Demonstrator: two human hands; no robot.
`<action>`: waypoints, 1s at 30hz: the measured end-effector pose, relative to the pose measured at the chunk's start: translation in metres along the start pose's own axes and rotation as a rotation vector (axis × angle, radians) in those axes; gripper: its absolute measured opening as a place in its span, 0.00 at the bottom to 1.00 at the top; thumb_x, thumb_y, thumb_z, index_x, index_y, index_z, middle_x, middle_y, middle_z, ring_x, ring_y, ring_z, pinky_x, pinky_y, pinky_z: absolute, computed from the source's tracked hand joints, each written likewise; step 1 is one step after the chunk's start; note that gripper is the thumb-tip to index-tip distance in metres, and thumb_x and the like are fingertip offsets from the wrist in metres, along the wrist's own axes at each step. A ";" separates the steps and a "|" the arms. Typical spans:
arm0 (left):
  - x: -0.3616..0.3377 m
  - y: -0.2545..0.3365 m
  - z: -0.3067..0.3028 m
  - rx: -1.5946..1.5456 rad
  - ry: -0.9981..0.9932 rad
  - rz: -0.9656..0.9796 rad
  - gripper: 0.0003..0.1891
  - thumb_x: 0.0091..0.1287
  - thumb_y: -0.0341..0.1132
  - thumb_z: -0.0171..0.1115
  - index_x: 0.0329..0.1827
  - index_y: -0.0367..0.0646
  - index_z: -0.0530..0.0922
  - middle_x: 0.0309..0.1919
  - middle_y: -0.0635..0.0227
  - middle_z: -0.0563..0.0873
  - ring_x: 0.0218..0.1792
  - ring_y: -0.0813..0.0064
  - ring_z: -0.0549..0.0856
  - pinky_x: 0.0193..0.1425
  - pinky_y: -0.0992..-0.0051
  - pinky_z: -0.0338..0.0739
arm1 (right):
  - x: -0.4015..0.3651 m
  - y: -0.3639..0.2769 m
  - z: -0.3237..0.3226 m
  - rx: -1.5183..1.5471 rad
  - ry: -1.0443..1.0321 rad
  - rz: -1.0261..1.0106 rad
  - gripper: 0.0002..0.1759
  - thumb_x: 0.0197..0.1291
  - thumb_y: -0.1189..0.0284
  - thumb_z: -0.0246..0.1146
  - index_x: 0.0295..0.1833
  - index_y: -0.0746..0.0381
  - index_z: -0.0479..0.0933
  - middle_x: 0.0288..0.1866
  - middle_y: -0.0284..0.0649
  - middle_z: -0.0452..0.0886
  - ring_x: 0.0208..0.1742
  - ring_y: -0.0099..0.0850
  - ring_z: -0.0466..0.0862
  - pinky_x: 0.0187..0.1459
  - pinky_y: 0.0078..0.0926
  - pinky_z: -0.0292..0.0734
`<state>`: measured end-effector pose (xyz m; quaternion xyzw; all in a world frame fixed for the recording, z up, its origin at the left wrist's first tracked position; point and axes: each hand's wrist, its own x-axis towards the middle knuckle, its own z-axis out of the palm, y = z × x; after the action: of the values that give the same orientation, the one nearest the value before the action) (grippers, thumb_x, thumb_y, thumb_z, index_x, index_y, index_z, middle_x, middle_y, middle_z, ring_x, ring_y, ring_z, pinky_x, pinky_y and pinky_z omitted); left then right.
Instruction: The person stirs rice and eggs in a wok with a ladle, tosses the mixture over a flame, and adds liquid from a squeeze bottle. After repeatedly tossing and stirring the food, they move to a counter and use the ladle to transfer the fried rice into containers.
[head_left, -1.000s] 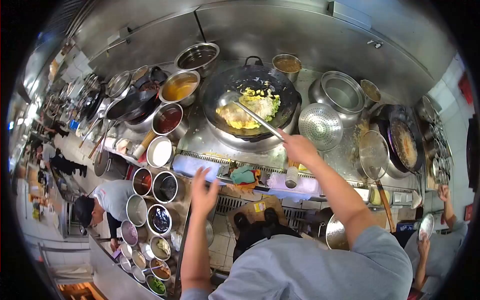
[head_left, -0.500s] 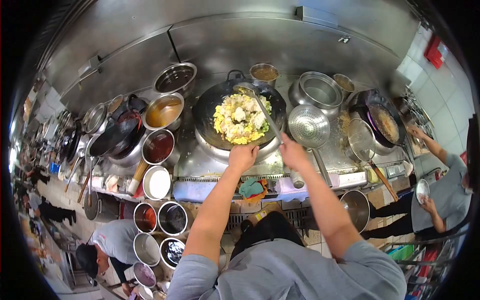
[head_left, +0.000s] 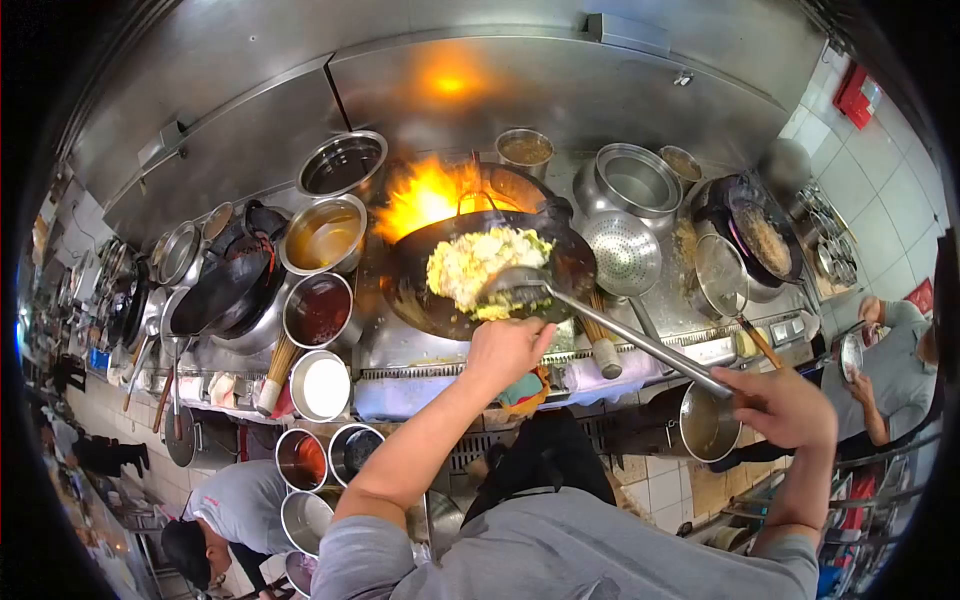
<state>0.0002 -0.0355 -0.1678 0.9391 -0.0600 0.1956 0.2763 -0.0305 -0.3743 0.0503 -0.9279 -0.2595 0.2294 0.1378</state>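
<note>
My right hand [head_left: 785, 408] is wrapped round the handle end of a long metal ladle [head_left: 640, 340]. The ladle's bowl is inside the black wok [head_left: 410, 300], against a heap of fried rice [head_left: 470, 262] with yellow egg and green bits. At the wok's near rim, my left hand [head_left: 505, 352] is closed on its edge; the exact grip is partly hidden. The wok is tilted towards me, in front of the burner ring [head_left: 515, 185]. Tall orange flames [head_left: 425, 200] rise behind its far rim.
Bowls of dark liquid [head_left: 342, 165], yellowish liquid [head_left: 325, 235] and red sauce [head_left: 318, 308] stand on the left. A perforated strainer [head_left: 620, 253], a lidded steel pot [head_left: 637, 180] and another wok [head_left: 760, 235] are to the right. Co-workers are at both sides [head_left: 235, 510].
The wok has come towards me off the burner, and flames now show behind it. My right hand has moved right and back with the ladle, whose bowl has dropped into the near side of the rice.
</note>
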 end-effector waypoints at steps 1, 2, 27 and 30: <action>-0.001 0.007 -0.011 0.002 0.076 0.145 0.17 0.67 0.47 0.61 0.25 0.45 0.82 0.17 0.60 0.82 0.20 0.55 0.83 0.27 0.59 0.79 | 0.008 0.000 -0.002 0.002 -0.005 0.003 0.35 0.54 0.76 0.63 0.71 0.48 0.70 0.32 0.43 0.84 0.33 0.44 0.85 0.39 0.41 0.79; 0.006 0.002 -0.008 0.000 0.154 0.242 0.18 0.67 0.46 0.62 0.21 0.44 0.78 0.17 0.61 0.81 0.19 0.57 0.83 0.23 0.62 0.78 | 0.020 0.002 0.000 -0.076 -0.038 -0.056 0.35 0.55 0.74 0.63 0.71 0.48 0.70 0.32 0.44 0.84 0.33 0.44 0.85 0.39 0.41 0.79; 0.010 -0.026 0.024 -0.007 -0.004 0.106 0.17 0.67 0.46 0.60 0.24 0.45 0.83 0.17 0.56 0.82 0.21 0.52 0.83 0.29 0.57 0.79 | 0.098 -0.025 0.051 -0.259 0.130 -0.152 0.25 0.58 0.70 0.61 0.63 0.48 0.77 0.36 0.49 0.84 0.38 0.51 0.84 0.43 0.47 0.78; -0.024 -0.051 0.095 -0.026 -0.010 -0.023 0.16 0.66 0.46 0.60 0.27 0.44 0.84 0.20 0.54 0.83 0.22 0.51 0.84 0.31 0.55 0.80 | 0.166 -0.020 0.107 -0.250 0.265 -0.098 0.25 0.59 0.71 0.61 0.64 0.49 0.77 0.37 0.54 0.84 0.39 0.53 0.83 0.43 0.49 0.78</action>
<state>0.0209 -0.0437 -0.2760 0.9370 -0.0530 0.1871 0.2902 0.0339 -0.2529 -0.0927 -0.9461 -0.3106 0.0641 0.0656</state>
